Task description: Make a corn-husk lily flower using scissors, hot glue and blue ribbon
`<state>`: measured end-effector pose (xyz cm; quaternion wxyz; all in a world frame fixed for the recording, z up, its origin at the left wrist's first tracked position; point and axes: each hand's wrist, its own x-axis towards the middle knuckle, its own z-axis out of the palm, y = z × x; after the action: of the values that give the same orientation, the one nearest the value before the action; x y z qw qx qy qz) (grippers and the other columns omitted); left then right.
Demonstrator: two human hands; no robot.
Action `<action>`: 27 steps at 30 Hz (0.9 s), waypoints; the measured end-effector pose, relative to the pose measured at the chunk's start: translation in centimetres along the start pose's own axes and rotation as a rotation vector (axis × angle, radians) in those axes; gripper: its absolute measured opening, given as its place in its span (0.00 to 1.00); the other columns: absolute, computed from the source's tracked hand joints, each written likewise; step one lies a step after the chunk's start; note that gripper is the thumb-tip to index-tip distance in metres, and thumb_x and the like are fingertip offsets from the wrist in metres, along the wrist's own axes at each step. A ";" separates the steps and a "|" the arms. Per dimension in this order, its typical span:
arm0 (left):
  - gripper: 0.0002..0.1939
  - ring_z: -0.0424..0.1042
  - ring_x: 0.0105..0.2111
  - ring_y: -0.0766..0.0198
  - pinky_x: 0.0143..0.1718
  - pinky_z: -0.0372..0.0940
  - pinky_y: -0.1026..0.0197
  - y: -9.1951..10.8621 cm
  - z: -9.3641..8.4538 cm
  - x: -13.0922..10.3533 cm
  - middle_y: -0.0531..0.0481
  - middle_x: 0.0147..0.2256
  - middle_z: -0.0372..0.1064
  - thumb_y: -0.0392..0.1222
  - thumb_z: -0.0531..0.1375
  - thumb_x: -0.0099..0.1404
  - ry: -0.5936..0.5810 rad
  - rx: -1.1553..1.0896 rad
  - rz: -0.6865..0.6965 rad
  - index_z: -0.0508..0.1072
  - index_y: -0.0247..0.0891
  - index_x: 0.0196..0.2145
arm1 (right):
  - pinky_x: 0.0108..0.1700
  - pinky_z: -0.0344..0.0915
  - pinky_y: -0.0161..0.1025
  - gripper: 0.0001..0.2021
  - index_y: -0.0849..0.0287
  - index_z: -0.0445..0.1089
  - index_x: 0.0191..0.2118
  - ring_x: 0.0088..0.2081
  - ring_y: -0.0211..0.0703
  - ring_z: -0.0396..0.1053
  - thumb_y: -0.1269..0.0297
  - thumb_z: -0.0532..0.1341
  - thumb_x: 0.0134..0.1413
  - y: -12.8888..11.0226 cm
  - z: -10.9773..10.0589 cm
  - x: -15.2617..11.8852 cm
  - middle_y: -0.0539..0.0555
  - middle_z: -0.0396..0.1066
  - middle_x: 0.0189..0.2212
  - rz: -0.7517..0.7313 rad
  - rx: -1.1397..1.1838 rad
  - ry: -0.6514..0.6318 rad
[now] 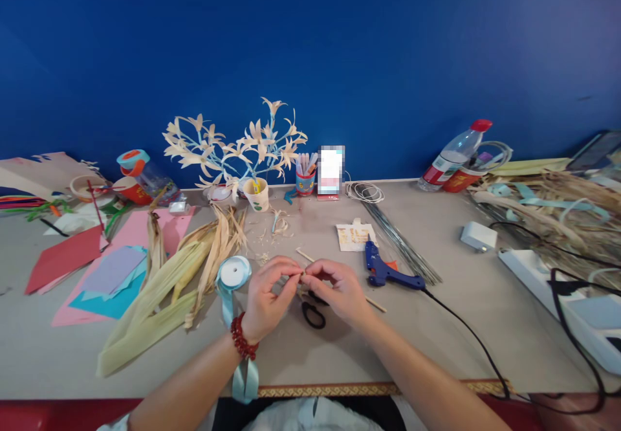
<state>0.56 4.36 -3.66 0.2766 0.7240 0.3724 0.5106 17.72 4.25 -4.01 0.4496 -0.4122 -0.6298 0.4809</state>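
Observation:
My left hand, with a red bead bracelet at the wrist, pinches with thumb and forefinger. My right hand pinches against it, fingertips almost touching. Whatever sits between the fingers is too small to make out. Beneath them lie scissors with black handles, blades covered by my hands. A thin pale stick runs partly behind the right hand. Left of my left hand rests a spool of light blue ribbon, its tail hanging over the table edge. Dried corn husks lie farther left.
A blue glue gun with a black cord lies at right, beside a bundle of wires. Husk flowers stand in a paper cup by the blue wall. A bottle and a power strip are farther right.

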 end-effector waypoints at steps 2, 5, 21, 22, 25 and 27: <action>0.07 0.72 0.37 0.62 0.39 0.67 0.59 0.1 0.0 0.0 0.47 0.34 0.72 0.32 0.57 0.63 0.004 0.009 0.008 0.74 0.38 0.37 | 0.30 0.66 0.33 0.11 0.59 0.71 0.31 0.27 0.37 0.68 0.56 0.61 0.57 0.0 0.0 0.0 0.50 0.72 0.25 0.008 -0.012 0.012; 0.07 0.72 0.37 0.61 0.39 0.67 0.58 0.2 -0.1 0.0 0.47 0.34 0.72 0.32 0.57 0.63 0.002 0.004 0.010 0.74 0.38 0.36 | 0.30 0.67 0.34 0.11 0.59 0.70 0.31 0.28 0.37 0.68 0.56 0.62 0.56 -0.2 0.0 -0.1 0.52 0.73 0.28 0.004 -0.043 0.042; 0.07 0.71 0.37 0.62 0.40 0.67 0.59 -1.2 0.5 -0.7 0.47 0.36 0.71 0.42 0.60 0.63 -0.101 -0.446 -0.427 0.74 0.37 0.35 | 0.33 0.65 0.38 0.02 0.56 0.70 0.35 0.32 0.41 0.68 0.67 0.60 0.58 -0.3 -0.2 0.1 0.53 0.68 0.30 -0.307 -0.157 0.096; 0.07 0.71 0.37 0.61 0.41 0.67 0.59 -1.2 0.5 -0.6 0.46 0.36 0.72 0.42 0.60 0.63 -0.099 -0.413 -0.401 0.74 0.37 0.35 | 0.33 0.64 0.37 0.02 0.56 0.70 0.34 0.31 0.41 0.67 0.67 0.60 0.58 -0.4 -0.2 0.1 0.52 0.68 0.30 -0.303 -0.153 0.095; 0.07 0.72 0.39 0.60 0.42 0.67 0.58 -0.9 0.2 -0.4 0.45 0.37 0.73 0.40 0.59 0.64 -0.111 -0.314 -0.301 0.75 0.37 0.37 | 0.31 0.63 0.36 0.02 0.56 0.70 0.34 0.30 0.40 0.66 0.67 0.60 0.58 -0.4 -0.2 0.1 0.52 0.68 0.29 -0.295 -0.138 0.103; 0.06 0.72 0.39 0.60 0.43 0.67 0.57 -0.7 0.1 -0.3 0.45 0.37 0.73 0.39 0.60 0.63 -0.115 -0.244 -0.222 0.75 0.38 0.37 | 0.31 0.63 0.36 0.02 0.56 0.69 0.34 0.30 0.40 0.66 0.67 0.60 0.57 -0.4 -0.2 0.1 0.52 0.67 0.29 -0.288 -0.127 0.113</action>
<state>0.45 4.49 -4.38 0.4382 0.6675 0.3687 0.4759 17.80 4.32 -3.56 0.5217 -0.3717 -0.6852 0.3465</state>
